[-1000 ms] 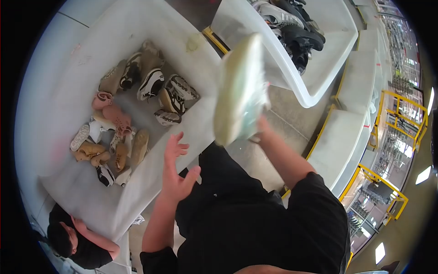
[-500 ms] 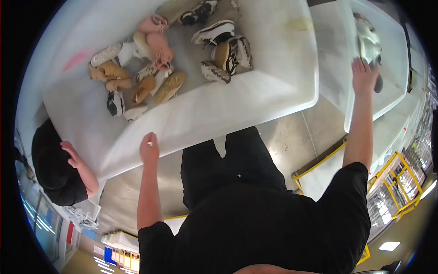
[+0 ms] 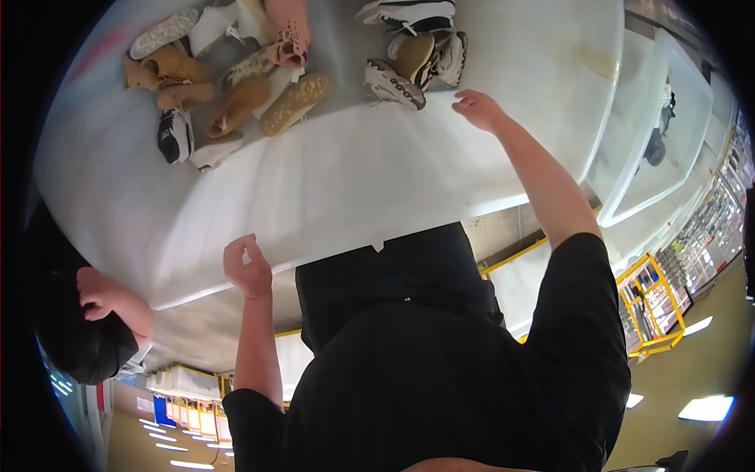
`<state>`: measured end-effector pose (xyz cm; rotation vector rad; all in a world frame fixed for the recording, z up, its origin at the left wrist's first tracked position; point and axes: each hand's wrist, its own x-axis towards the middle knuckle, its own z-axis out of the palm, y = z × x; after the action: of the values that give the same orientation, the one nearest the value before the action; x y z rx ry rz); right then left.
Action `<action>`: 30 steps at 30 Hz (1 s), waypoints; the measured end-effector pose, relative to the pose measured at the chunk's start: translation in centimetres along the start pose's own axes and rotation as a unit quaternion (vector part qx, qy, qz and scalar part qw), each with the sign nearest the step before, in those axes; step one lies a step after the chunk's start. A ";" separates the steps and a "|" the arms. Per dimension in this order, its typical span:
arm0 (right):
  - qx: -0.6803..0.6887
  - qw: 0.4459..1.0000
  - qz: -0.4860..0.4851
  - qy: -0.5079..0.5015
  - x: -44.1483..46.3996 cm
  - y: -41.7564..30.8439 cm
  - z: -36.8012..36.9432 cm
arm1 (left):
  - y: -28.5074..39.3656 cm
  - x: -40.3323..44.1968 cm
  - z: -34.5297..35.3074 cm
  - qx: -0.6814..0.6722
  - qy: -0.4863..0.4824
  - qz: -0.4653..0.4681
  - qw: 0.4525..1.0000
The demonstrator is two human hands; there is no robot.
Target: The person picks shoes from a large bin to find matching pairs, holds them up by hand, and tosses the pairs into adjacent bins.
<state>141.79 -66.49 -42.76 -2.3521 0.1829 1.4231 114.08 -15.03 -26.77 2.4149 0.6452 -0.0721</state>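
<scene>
A large white bin [image 3: 330, 212] lies before me with several shoes inside. My left hand [image 3: 248, 270] hovers by its near rim, fingers loosely curled with a gap at the thumb, and nothing shows in it. Over the bin, my right hand [image 3: 478, 112] is open, fingers pointing left and holding nothing I can see. Closest to it are a grey-and-white sneaker [image 3: 395, 85] and a tan-soled shoe [image 3: 415, 57], apart from the fingers. Farther left lie a tan-soled shoe [image 3: 295, 105], a pink shoe [image 3: 289, 35], a brown shoe [image 3: 240, 102] and a black-and-white sneaker [image 3: 174, 135].
A second white bin [image 3: 676, 177] on the right has dark shoes [image 3: 657, 145] in it. At the left stands another person [image 3: 75, 338] in black, one hand [image 3: 94, 293] near the large bin. A yellow frame [image 3: 653, 307] is behind me to the right.
My right hand has left the light-coloured shoe in the right bin and swung left over the large bin. My left hand stays near the rim. The view has shifted.
</scene>
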 end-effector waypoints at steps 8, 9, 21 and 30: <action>-0.138 0.989 -0.028 -0.046 18.8 3.1 6.6 | 0.0 -0.1 0.6 0.000 -0.004 0.027 1.000; -0.044 0.999 0.029 0.003 20.9 3.6 7.3 | 0.2 -0.1 0.8 -0.002 0.005 0.011 1.000; 0.244 0.957 0.034 0.153 28.4 5.4 12.2 | 1.2 -0.5 0.9 0.062 0.005 -0.104 0.993; 0.455 0.863 -0.074 -0.205 15.8 -5.1 0.2 | 0.6 4.5 3.2 0.075 -0.091 -0.305 0.945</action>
<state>150.75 -60.38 -55.34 -1.2458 0.4296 1.3123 118.64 -15.35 -29.93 2.2208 1.3135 -0.6123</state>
